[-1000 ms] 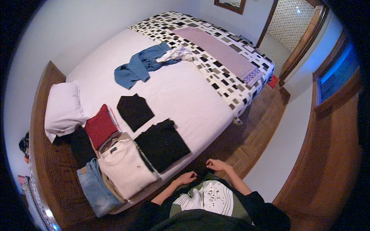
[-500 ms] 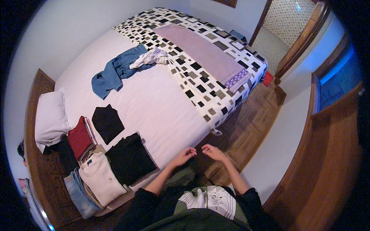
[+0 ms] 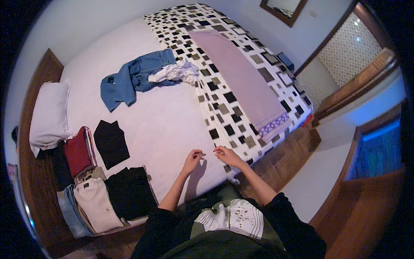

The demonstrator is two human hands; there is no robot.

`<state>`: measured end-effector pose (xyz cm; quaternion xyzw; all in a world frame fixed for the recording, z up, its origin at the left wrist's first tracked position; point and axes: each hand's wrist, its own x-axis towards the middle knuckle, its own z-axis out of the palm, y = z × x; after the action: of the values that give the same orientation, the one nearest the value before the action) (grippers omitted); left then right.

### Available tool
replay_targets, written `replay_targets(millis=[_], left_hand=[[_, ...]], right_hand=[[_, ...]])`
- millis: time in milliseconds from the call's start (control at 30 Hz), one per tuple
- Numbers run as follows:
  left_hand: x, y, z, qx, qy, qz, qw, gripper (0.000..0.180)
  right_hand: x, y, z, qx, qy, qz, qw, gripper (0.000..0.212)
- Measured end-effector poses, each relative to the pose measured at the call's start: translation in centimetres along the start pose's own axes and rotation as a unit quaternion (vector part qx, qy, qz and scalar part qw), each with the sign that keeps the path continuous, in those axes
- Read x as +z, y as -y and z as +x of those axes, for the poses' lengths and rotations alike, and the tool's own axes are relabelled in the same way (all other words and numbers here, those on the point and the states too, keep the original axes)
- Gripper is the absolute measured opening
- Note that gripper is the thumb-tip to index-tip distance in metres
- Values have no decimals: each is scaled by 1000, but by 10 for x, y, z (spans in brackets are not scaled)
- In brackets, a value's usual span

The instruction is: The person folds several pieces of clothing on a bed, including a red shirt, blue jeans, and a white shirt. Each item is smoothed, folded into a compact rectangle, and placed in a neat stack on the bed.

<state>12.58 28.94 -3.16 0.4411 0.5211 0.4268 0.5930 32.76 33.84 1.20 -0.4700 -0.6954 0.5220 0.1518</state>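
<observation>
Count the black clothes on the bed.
3 show: a partly hidden black garment left of the red pile, a small black garment right of it, a large black garment beside the white top. More may lie underneath.

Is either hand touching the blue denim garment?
No, the left hand and right hand are empty, both apart from the blue denim garment.

A blue denim garment (image 3: 137, 78) lies rumpled and bent across the pale bed (image 3: 164, 118); a crumpled white cloth (image 3: 176, 72) partly overlaps it.
</observation>
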Motion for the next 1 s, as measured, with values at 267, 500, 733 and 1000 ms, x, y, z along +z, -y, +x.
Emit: replay_targets(millis=[267,500,733,1000], left_hand=[[-37,-41,98,13,-65,38,997,25],[-60,-69,170,27,-112,3,993,24],[-41,-75,184,19,-116,-12,993,25],[-42,-95,176,150,-331,43,930,58]], right_hand=[[-52,23,148,-80,33,2,996,19],[-97,32,333,-108,-144,-188,965,65],[-110,59,397,-100,-91,-234,963,44],[-73,122,295,-410,-5,-263,873,18]])
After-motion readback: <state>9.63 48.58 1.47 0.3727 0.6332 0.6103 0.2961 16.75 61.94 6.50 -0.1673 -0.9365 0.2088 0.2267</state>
